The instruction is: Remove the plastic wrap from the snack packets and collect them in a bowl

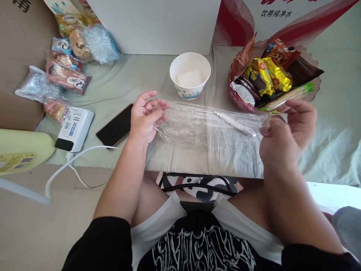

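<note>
Two hands, the left hand (145, 116) and the right hand (284, 135), share one clear plastic bag (208, 126), with one white bowl (190, 74), one basket (242, 66), one phone (116, 126) and one power bank (75, 128) beyond.

Pale grey-green cloth covering the surface (118, 86) across the middle of the frame, white box wall (158, 26) upper centre, red-and-white printed carton (282, 19) upper right, brown cardboard (19, 49) upper left, beige floor (42, 226) lower left, soft even daylight.
</note>
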Available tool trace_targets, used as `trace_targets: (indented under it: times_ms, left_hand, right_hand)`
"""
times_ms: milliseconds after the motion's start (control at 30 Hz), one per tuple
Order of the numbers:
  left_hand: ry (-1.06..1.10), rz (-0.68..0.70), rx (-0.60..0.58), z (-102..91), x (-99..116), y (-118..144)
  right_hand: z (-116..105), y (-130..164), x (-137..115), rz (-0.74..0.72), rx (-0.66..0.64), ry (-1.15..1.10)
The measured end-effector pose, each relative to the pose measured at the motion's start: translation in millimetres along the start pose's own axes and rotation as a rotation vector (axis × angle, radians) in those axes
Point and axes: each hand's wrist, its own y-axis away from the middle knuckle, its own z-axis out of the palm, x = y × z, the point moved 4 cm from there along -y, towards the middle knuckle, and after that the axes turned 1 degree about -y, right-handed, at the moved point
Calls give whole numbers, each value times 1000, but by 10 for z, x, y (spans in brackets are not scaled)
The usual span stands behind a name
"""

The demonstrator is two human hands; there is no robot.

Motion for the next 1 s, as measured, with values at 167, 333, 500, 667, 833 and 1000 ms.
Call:
trace_targets:
  times_ms: [167, 333, 500, 667, 833, 1000]
  left_hand:
    - [-53, -150, -143, 108, -35, 43]
    - [-100, -218, -205, 168, -78, 60]
    - [-163, -342, -429, 319, -157, 143]
    - [-220, -362, -563, 429, -171, 195]
    - [-182, -358, -564, 375, -116, 170]
    - [-146, -279, -445, 261, -71, 72]
  right_hand:
    - [-133, -93, -127, -244, 174, -12]
    - [-77, -148, -63, -70, -70, -80]
    - [382, 64, 86, 356, -842, -165]
    - [680, 401, 173, 486, -1411, 146]
    - [645, 516, 172, 577, -1532, 204]
    - [597, 520, 166, 597, -1501, 153]
